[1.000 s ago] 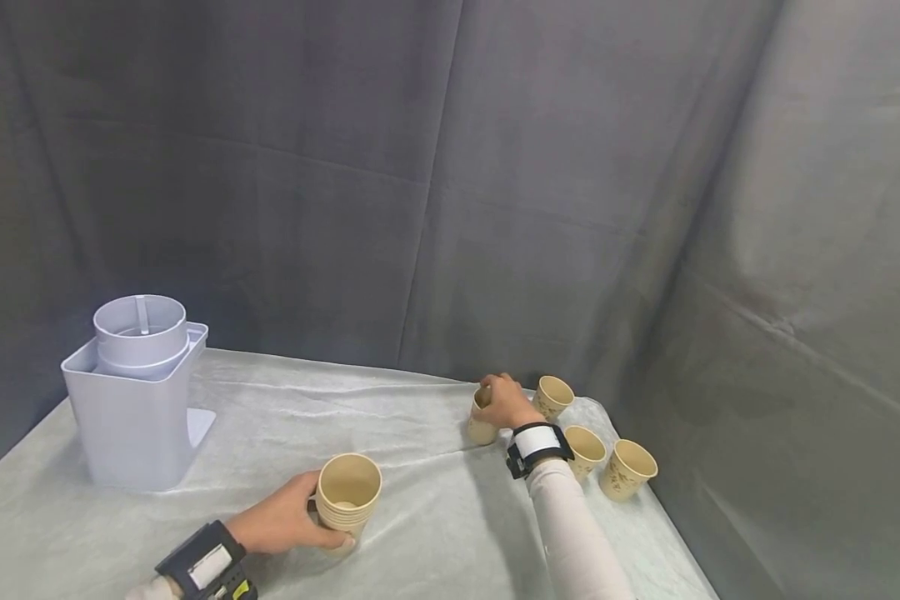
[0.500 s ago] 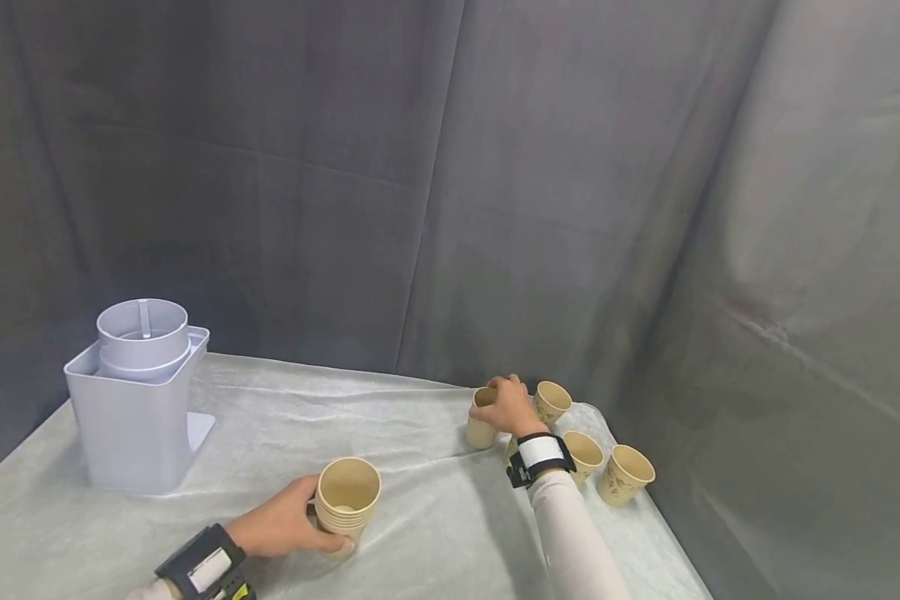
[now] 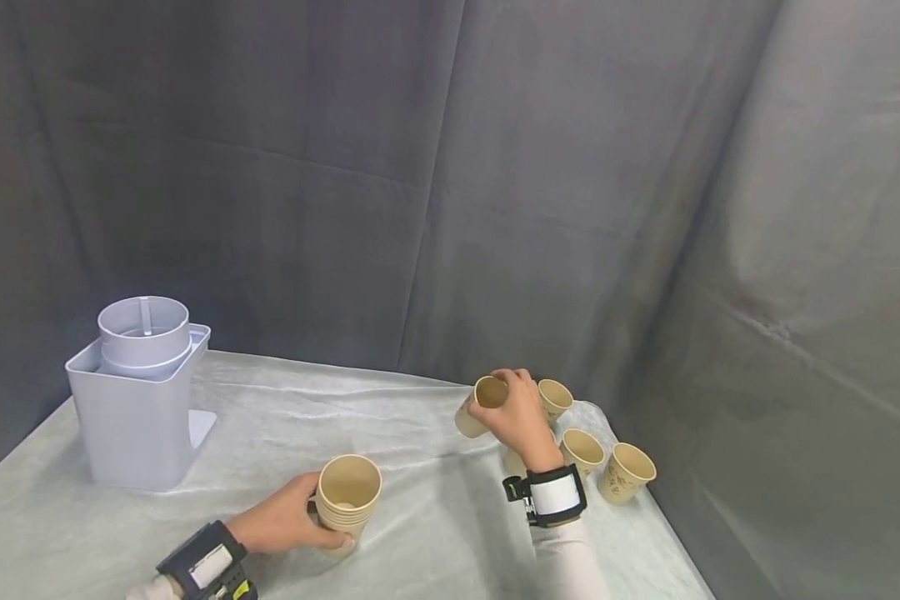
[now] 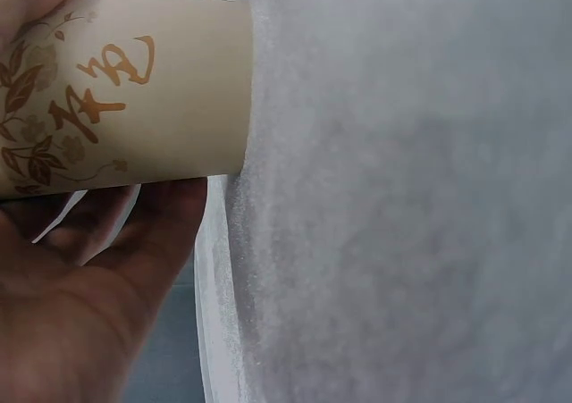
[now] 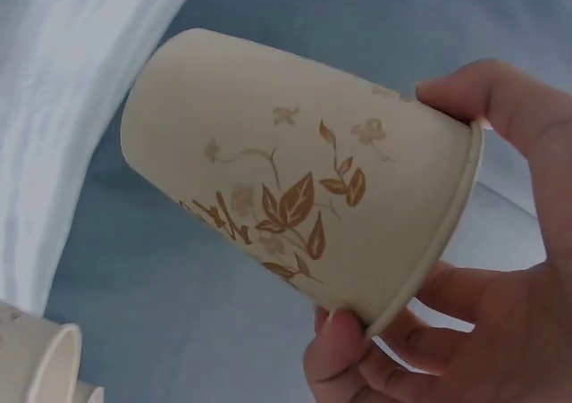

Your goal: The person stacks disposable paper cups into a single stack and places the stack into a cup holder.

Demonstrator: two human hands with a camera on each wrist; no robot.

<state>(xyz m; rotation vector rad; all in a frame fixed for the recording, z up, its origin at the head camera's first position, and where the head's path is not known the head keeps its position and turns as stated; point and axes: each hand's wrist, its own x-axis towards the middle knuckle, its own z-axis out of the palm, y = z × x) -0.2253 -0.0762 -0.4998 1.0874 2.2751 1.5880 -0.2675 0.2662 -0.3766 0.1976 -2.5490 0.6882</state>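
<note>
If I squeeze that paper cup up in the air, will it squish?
Probably yes. The lifted cup looks thin-walled and empty, so the right hand holds it by fingertips at its rim. It is likely very light. Set down tilted like that, it would likely tip over.

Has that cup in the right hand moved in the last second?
Yes. The cup has come up off the tablecloth and tilted, while the loose cups beside it stayed put.

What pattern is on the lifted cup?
Brown leaves and small flowers on the beige cup, clearest in the right wrist view.
</note>
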